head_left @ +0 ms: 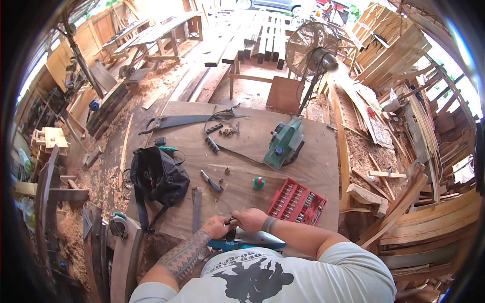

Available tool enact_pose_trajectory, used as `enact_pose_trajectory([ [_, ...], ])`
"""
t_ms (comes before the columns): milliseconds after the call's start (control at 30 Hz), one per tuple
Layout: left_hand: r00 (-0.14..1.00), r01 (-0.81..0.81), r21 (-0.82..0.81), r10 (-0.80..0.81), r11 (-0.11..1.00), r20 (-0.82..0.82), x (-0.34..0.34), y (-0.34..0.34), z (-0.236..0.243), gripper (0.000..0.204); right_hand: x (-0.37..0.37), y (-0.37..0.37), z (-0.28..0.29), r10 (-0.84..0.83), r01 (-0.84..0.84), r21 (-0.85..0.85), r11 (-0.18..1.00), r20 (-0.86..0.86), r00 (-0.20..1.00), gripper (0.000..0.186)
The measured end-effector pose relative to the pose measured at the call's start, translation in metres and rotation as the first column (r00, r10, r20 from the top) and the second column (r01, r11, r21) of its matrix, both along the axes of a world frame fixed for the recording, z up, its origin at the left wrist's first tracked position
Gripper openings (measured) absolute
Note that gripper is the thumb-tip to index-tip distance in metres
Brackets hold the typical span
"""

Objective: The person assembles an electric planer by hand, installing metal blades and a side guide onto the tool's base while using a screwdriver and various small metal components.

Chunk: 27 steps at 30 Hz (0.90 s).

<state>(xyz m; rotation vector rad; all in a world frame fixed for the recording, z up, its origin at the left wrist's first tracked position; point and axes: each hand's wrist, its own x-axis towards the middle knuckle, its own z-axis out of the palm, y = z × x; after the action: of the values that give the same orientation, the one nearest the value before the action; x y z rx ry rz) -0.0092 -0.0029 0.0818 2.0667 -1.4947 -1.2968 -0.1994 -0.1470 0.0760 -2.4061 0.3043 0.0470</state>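
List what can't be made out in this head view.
All in the head view:
Item between left hand and right hand: mostly covered by both.
Blue tool: lower part hidden by the shirt.
Bag: inside hidden by its fabric.
Car: cut off by the top edge.

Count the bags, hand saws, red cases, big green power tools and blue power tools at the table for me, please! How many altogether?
Bag: 1
Hand saw: 1
Red case: 1
Big green power tool: 1
Blue power tool, partly hidden: 1
Total: 5
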Motion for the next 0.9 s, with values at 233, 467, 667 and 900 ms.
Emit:
enact_pose_trajectory([
  [233,1.0,0.012,-0.076,-0.01,0.997,0.025,0.003,0.003,-0.003,0.048,0.004,-0.001,0.006,0.018,-0.019,-0.025,1.0,-0.039,0.999,0.028],
  [467,0.999,-0.038,-0.108,0.04,0.993,0.018,-0.002,-0.002,-0.013,0.046,0.006,-0.01,-0.016,-0.023,0.032,0.047,0.998,-0.2,0.98,0.023],
  [667,0.981,-0.01,0.009,0.012,1.0,-0.191,0.017,-0.009,-0.032,0.042,0.008,-0.022,0.003,-0.001,0.028,0.251,0.968,-0.108,0.994,0.046],
  [900,0.906,-0.075,0.021,0.077,0.997,-0.416,0.021,-0.025,-0.028,0.03,0.013,-0.041,0.007,-0.041,0.042,0.348,0.937,-0.011,0.999,0.045],
])
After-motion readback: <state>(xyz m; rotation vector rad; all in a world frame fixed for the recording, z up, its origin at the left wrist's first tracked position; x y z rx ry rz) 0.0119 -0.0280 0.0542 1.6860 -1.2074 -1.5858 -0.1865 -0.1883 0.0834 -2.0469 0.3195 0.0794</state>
